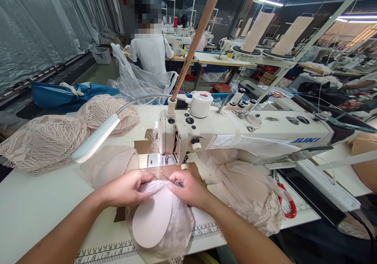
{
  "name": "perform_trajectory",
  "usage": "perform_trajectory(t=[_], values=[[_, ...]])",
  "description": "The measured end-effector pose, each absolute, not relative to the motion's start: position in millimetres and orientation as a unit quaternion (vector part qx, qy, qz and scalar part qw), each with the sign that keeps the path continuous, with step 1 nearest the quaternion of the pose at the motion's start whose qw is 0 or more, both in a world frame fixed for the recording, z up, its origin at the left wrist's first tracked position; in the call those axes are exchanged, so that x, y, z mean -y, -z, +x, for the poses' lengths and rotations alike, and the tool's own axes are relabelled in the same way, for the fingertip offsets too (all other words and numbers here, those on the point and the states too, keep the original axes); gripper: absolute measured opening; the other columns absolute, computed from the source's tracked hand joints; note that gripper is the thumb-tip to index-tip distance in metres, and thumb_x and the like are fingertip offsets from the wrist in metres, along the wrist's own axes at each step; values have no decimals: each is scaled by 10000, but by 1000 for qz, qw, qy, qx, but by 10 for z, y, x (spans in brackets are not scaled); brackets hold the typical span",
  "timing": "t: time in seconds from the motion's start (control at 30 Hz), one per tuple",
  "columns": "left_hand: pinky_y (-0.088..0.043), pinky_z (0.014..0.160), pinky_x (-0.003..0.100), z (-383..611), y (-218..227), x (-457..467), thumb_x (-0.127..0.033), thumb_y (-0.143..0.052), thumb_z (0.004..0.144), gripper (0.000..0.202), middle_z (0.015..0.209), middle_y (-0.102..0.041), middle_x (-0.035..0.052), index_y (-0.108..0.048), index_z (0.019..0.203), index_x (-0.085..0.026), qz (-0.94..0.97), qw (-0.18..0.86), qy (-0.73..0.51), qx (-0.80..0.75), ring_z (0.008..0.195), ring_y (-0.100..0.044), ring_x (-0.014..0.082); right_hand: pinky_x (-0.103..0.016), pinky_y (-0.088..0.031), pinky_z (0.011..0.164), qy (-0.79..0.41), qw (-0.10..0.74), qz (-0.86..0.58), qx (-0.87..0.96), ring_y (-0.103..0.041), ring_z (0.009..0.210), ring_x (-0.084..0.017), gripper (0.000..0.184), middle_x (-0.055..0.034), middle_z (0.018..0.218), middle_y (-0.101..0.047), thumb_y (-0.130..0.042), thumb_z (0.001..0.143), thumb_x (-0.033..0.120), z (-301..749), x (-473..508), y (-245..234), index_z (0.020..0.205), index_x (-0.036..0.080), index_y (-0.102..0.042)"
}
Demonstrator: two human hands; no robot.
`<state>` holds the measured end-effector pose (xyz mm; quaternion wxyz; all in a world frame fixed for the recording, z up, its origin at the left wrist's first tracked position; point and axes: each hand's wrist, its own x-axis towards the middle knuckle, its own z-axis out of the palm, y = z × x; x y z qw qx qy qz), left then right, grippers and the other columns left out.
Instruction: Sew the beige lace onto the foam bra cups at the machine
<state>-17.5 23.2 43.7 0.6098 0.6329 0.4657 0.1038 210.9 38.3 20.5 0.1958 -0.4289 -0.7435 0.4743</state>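
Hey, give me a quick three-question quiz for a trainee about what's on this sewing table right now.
1. True or false: the left hand pinches the padded cup while the right hand holds a small metal tool over it.
2. Multiple choice: the red-handled scissors lie
A) on top of the sewing machine
B) near the table edge on the right, beside the lace heap
C) under the lamp
3. Fill in: the stack of lace cups sits on the person's ___ side.

Key: 1 true; 2 B; 3 left.
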Motion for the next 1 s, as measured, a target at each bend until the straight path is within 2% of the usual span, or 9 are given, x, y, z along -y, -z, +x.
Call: perform_trajectory(t=[0.1, 0.2, 0.3, 0.4, 0.53, 0.67, 0.77, 0.87, 1.0], values=[[-338, 566, 202, -391, -502, -219, -252, -616, 779, 184, 757, -539, -24, -635, 945, -175, 649, 574, -82, -493, 663, -479, 136, -213, -348, 525, -510, 134, -423, 737, -496, 604, -116, 87, 33, 651, -546, -572, 785, 205, 2226, -413, -170, 700, 189, -583], [-365, 603, 211, -482, -507, -191, -278, -602, 803, 207, 779, -544, -11, -627, 976, -167, 653, 559, -113, -498, 699, -501, 149, -209, -356, 522, -567, 90, -376, 727, -501, 575, -110, 122, 40, 633, -558, -600, 810, 299, 2290, -441, -149, 759, 188, -600], [-402, 660, 231, -447, -484, -158, -311, -582, 834, 260, 878, -584, 20, -612, 1049, -168, 646, 566, -142, -491, 780, -532, 174, -231, -406, 627, -544, 153, -386, 729, -550, 701, -135, 185, 9, 767, -615, -612, 825, 371, 2235, -459, -182, 838, 187, -623], [-421, 686, 249, -356, -469, -129, -358, -578, 851, 312, 926, -606, 36, -601, 1102, -174, 647, 564, -164, -486, 812, -543, 187, -245, -410, 680, -504, 192, -395, 744, -556, 780, -155, 197, -2, 851, -632, -683, 770, 352, 2100, -455, -254, 880, 196, -634], [-446, 717, 265, -271, -481, -105, -403, -554, 876, 333, 935, -619, 47, -601, 1112, -173, 655, 555, -197, -473, 832, -558, 194, -229, -346, 585, -475, 178, -384, 771, -514, 681, -133, 77, 32, 712, -587, -654, 768, 257, 1948, -418, -307, 750, 196, -610], [-459, 801, 283, -364, -501, -106, -378, -601, 845, 394, 1025, -633, 73, -582, 1187, -184, 641, 491, -242, -538, 981, -567, 234, -232, -321, 574, -459, 199, -381, 777, -471, 632, -119, 129, 39, 641, -530, -563, 797, 179, 1950, -390, -253, 669, 181, -577], [-457, 719, 269, -514, -495, -81, -427, -607, 838, 342, 966, -651, 68, -634, 1072, -178, 617, 443, -269, -592, 893, -585, 220, -237, -344, 611, -466, 220, -378, 769, -491, 670, -128, 115, 29, 688, -561, -558, 809, 189, 2014, -385, -198, 703, 181, -600], [-421, 625, 245, -561, -458, 7, -465, -605, 838, 321, 777, -639, 28, -668, 908, -158, 595, 543, -207, -555, 700, -563, 162, -241, -367, 636, -486, 223, -371, 759, -523, 715, -141, 94, 14, 750, -603, -558, 823, 208, 2047, -372, -190, 777, 184, -637], [-423, 662, 248, -331, -356, 136, -453, -690, 774, 372, 909, -655, 43, -661, 1000, -160, 522, 708, -214, -424, 790, -573, 178, -244, -387, 660, -509, 224, -346, 756, -542, 737, -144, 87, 6, 784, -619, -564, 821, 209, 2015, -319, -255, 821, 178, -645]])
